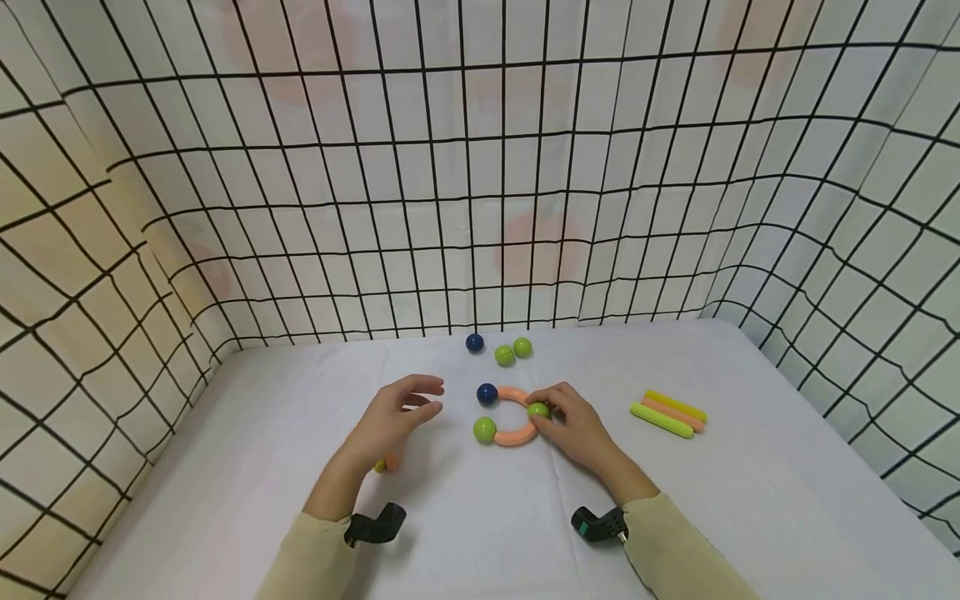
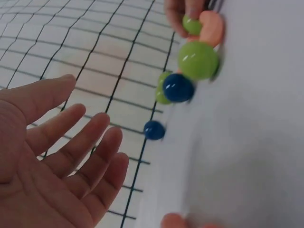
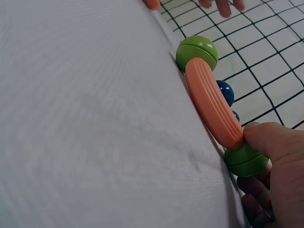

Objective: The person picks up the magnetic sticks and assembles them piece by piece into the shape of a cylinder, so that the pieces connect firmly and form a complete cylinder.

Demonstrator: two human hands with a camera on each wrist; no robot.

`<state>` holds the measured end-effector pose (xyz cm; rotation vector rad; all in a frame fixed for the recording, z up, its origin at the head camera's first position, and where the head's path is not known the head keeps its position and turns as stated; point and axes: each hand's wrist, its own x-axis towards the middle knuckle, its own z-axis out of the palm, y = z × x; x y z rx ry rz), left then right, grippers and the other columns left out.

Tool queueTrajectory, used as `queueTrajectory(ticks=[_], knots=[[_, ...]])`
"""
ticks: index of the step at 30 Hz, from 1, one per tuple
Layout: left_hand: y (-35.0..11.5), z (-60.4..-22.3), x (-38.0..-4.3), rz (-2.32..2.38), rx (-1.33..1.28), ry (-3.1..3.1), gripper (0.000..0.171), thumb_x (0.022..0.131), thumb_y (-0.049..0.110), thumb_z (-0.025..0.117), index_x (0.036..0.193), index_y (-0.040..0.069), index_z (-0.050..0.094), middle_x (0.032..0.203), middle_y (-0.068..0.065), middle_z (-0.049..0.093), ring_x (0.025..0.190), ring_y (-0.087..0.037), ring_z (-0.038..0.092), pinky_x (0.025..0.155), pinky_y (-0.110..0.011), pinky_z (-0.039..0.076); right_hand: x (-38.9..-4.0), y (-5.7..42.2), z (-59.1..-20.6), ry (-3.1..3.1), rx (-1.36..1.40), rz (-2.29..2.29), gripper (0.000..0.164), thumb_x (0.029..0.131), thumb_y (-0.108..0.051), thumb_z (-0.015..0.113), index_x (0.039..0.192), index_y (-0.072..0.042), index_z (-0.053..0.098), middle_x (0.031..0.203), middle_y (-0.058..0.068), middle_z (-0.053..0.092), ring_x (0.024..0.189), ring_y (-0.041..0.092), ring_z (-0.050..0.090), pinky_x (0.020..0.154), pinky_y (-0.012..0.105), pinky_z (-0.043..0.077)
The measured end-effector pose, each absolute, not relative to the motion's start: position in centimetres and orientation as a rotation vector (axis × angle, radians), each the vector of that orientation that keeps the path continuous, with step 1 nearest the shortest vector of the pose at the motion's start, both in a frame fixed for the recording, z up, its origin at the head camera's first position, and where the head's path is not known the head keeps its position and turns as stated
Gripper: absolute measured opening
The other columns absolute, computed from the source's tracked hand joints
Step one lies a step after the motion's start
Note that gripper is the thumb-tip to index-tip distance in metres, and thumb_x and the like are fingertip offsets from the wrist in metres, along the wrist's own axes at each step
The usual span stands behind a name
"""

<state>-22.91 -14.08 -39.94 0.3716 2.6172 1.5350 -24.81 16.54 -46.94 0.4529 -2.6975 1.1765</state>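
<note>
My right hand [image 1: 576, 427] pinches a green ball [image 1: 537, 411] between thumb and fingers, where two curved orange rods [image 1: 516, 437] meet. The rods form an open C on the white table. At their left ends sit a dark blue ball [image 1: 487, 394] and another green ball [image 1: 484, 430]. The right wrist view shows the ribbed near rod [image 3: 213, 102] running between its two green balls. Left of the C, my left hand [image 1: 395, 415] hovers over the table, fingers relaxed and apart, with nothing in its palm [image 2: 52, 190].
Behind the C lie a dark blue ball [image 1: 474, 342] and two green balls [image 1: 504, 356]. Straight yellow, orange and yellow-green sticks [image 1: 662, 420] lie together at the right. Small orange and yellow pieces [image 1: 386, 463] show beside my left wrist. A black mesh net [image 1: 487, 204] surrounds the table's back and sides.
</note>
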Motion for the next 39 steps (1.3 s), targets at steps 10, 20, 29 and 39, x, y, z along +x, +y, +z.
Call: queueTrajectory(ticks=[10, 20, 29, 39], knots=[[-18.5, -39.0, -23.2, 1.425, 0.382, 2.663, 0.038, 0.096, 0.023, 0.068, 0.132, 0.015, 0.061, 0.128, -0.013, 0.065, 0.115, -0.025, 0.062, 0.099, -0.044, 0.051, -24.8, 16.4, -46.8, -2.698, 0.445, 1.175, 0.021, 0.093, -0.02, 0.071, 0.114, -0.023, 0.069, 0.106, -0.001, 0.059, 0.094, 0.013, 0.054, 0.087, 0.033, 0.049], [-22.1, -39.4, -23.4, 1.386, 0.294, 2.698, 0.043, 0.095, 0.023, 0.068, 0.134, 0.009, 0.058, 0.13, -0.014, 0.062, 0.118, -0.029, 0.06, 0.097, -0.043, 0.051, -24.9, 16.6, -47.0, -2.699, 0.442, 1.175, 0.022, 0.093, -0.02, 0.071, 0.114, -0.024, 0.07, 0.108, -0.001, 0.059, 0.094, 0.013, 0.055, 0.087, 0.032, 0.049], [-24.3, -40.5, -23.3, 1.376, 0.166, 2.654, 0.049, 0.091, 0.02, 0.072, 0.136, 0.007, 0.057, 0.137, -0.015, 0.058, 0.116, -0.027, 0.06, 0.093, -0.036, 0.052, -24.9, 16.5, -47.0, -2.694, 0.462, 1.167, 0.022, 0.093, -0.02, 0.07, 0.114, -0.023, 0.069, 0.107, -0.001, 0.059, 0.094, 0.013, 0.055, 0.087, 0.032, 0.049], [-25.3, -41.6, -23.3, 1.39, 0.053, 2.572, 0.057, 0.087, 0.02, 0.077, 0.137, 0.006, 0.054, 0.136, -0.019, 0.055, 0.101, -0.024, 0.061, 0.074, -0.029, 0.054, -24.9, 16.5, -47.1, -2.697, 0.455, 1.161, 0.022, 0.093, -0.02, 0.071, 0.115, -0.023, 0.069, 0.107, -0.002, 0.059, 0.094, 0.012, 0.055, 0.088, 0.032, 0.05]])
